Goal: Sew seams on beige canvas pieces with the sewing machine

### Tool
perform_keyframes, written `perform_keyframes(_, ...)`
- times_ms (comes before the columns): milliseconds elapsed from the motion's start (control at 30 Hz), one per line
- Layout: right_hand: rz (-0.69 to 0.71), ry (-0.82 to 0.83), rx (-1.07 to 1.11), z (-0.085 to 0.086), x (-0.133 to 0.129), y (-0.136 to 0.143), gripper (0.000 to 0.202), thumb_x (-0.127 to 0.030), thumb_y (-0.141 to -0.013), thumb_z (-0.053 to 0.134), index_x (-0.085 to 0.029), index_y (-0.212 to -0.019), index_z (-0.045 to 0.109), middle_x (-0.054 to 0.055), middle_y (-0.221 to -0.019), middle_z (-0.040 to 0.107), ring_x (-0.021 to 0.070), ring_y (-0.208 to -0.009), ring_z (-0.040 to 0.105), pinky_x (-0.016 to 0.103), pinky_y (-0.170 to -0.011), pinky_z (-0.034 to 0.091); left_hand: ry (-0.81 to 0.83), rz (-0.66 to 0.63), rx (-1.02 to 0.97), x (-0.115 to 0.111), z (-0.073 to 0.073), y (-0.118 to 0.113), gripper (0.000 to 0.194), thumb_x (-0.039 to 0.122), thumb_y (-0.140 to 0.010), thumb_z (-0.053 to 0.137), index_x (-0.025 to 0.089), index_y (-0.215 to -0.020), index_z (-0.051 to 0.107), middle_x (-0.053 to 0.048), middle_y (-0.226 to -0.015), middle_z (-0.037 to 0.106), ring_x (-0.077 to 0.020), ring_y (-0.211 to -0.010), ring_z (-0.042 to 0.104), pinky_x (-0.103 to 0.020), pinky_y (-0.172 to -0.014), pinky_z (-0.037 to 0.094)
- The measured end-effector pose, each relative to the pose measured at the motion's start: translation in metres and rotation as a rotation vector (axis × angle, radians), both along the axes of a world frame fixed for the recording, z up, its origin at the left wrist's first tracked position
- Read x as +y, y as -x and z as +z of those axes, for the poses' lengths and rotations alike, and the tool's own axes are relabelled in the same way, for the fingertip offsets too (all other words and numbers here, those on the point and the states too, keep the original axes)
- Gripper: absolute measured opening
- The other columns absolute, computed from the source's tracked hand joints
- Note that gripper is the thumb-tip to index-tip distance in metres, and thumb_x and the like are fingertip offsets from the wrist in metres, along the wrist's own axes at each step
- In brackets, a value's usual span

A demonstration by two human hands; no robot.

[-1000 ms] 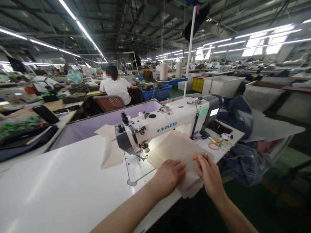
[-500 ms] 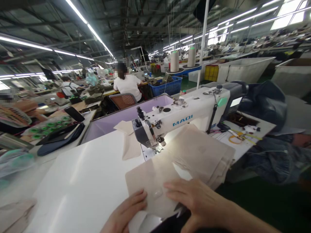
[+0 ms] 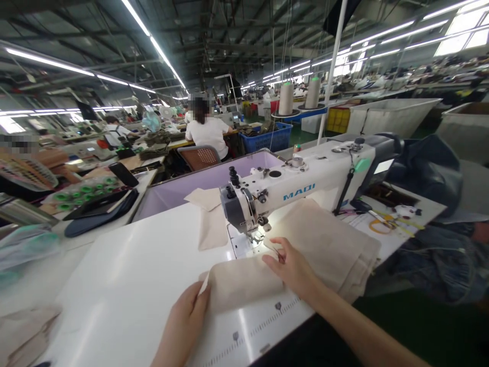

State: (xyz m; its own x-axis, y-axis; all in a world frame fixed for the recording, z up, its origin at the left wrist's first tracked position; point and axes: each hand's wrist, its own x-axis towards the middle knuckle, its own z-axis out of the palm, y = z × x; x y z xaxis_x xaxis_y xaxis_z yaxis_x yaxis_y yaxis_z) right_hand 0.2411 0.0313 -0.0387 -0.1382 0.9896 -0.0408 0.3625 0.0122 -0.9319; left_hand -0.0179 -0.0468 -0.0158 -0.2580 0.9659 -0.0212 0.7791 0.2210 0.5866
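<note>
A beige fabric piece [image 3: 244, 283] lies in front of the sewing machine [image 3: 298, 188], just short of its lit needle area. My left hand [image 3: 189, 311] pinches the left edge of this piece, which lifts a little there. Bent at the fingers, my right hand [image 3: 290, 262] is at the upper right of the piece, close to the needle, closed on a small edge of fabric. To the right, a stack of beige fabric [image 3: 328, 239] lies under the machine arm. Another beige piece [image 3: 212, 224] rests left of the machine head.
A purple-lined bin [image 3: 171, 191] stands behind the white table [image 3: 126, 275]. Scissors and a yellow tape [image 3: 382, 223] lie at the right end. Thread cones [image 3: 286, 99] stand behind the machine. A person in a white shirt [image 3: 208, 133] sits further back.
The fabric piece has been drawn up off the table's front edge, uncovering a printed ruler. My left hand now pinches its left edge; my right hand has moved up towards the needle.
</note>
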Motion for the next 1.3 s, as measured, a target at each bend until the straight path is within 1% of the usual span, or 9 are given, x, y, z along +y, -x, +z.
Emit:
perform_keyframes(100,-0.055,0.039,0.175,-0.008,-0.007,0.003,0.058,-0.043,-0.082,0.063,-0.017,-0.130,0.045,-0.007,-0.065,0.056,0.0174,-0.060,0.057,0.028,-0.060,0.044,0.007,0.014,0.006,-0.003,-0.003,0.001,0.034,0.045,-0.091,0.041,0.024,-0.088,0.068,-0.004,-0.089,0.076,-0.0265,-0.088,0.071,-0.032,-0.079,0.056)
perform_keyframes(200,-0.047,0.030,0.262,-0.010,-0.019,0.001,0.051,-0.038,-0.080,0.062,-0.020,-0.124,0.042,-0.005,-0.073,0.060,0.0169,-0.064,0.060,0.028,-0.063,0.048,0.010,0.029,0.018,-0.007,-0.006,0.002,0.032,0.042,-0.091,0.040,0.024,-0.088,0.067,-0.004,-0.088,0.076,-0.0264,-0.086,0.071,-0.032,-0.078,0.055)
perform_keyframes(267,-0.004,-0.007,0.223,-0.010,-0.025,0.000,0.038,-0.032,-0.081,0.059,-0.021,-0.115,0.045,-0.005,-0.072,0.059,0.0163,-0.066,0.061,0.027,-0.064,0.048,0.012,0.045,0.021,-0.009,-0.005,-0.001,0.031,0.041,-0.089,0.039,0.025,-0.086,0.066,-0.005,-0.088,0.076,-0.0266,-0.085,0.071,-0.032,-0.077,0.055)
perform_keyframes(400,0.099,-0.057,-0.044,-0.010,-0.027,-0.001,0.009,-0.023,-0.082,0.056,-0.021,-0.090,0.060,-0.002,-0.070,0.064,0.0162,-0.068,0.061,0.027,-0.066,0.045,0.045,0.134,0.024,-0.012,-0.002,-0.011,0.034,0.049,-0.090,0.040,0.026,-0.085,0.065,-0.004,-0.089,0.076,-0.0273,-0.087,0.071,-0.032,-0.076,0.053)
perform_keyframes(467,0.131,-0.045,-0.114,-0.008,-0.024,0.000,0.011,-0.021,-0.083,0.056,-0.020,-0.085,0.067,0.001,-0.076,0.069,0.0173,-0.073,0.064,0.028,-0.070,0.045,0.071,0.174,0.033,-0.014,-0.002,-0.015,0.035,0.053,-0.091,0.042,0.027,-0.086,0.064,-0.002,-0.086,0.076,-0.0267,-0.084,0.071,-0.031,-0.073,0.052)
perform_keyframes(533,0.147,-0.032,-0.124,-0.007,-0.021,0.000,0.015,-0.020,-0.084,0.056,-0.020,-0.088,0.071,0.003,-0.083,0.073,0.0185,-0.077,0.066,0.028,-0.073,0.045,0.103,0.179,0.045,-0.016,-0.003,-0.016,0.031,0.050,-0.092,0.043,0.028,-0.086,0.063,-0.001,-0.082,0.075,-0.0256,-0.080,0.071,-0.030,-0.071,0.051)
perform_keyframes(700,0.185,-0.060,-0.143,-0.006,-0.016,0.001,0.018,-0.020,-0.087,0.057,-0.020,-0.089,0.075,0.004,-0.085,0.074,0.0190,-0.077,0.066,0.028,-0.072,0.045,0.155,0.191,0.052,-0.018,-0.005,-0.016,0.028,0.048,-0.094,0.041,0.028,-0.087,0.059,0.000,-0.078,0.074,-0.0252,-0.075,0.071,-0.030,-0.067,0.050)
perform_keyframes(900,0.160,-0.098,-0.195,-0.004,-0.016,0.004,0.018,-0.019,-0.090,0.055,-0.019,-0.087,0.073,0.004,-0.082,0.069,0.0186,-0.077,0.064,0.027,-0.071,0.044,0.182,0.220,0.073,-0.014,-0.003,-0.018,0.025,0.047,-0.094,0.040,0.028,-0.093,0.055,-0.001,-0.080,0.073,-0.0265,-0.075,0.071,-0.032,-0.066,0.049)
perform_keyframes(1300,0.152,-0.062,-0.271,-0.001,-0.014,0.005,0.018,-0.017,-0.089,0.055,-0.019,-0.076,0.066,0.001,-0.076,0.063,0.0158,-0.071,0.058,0.025,-0.065,0.036,0.249,0.199,0.139,-0.007,-0.001,-0.020,0.026,0.045,-0.092,0.037,0.027,-0.090,0.056,-0.004,-0.084,0.073,-0.0279,-0.076,0.070,-0.034,-0.067,0.050)
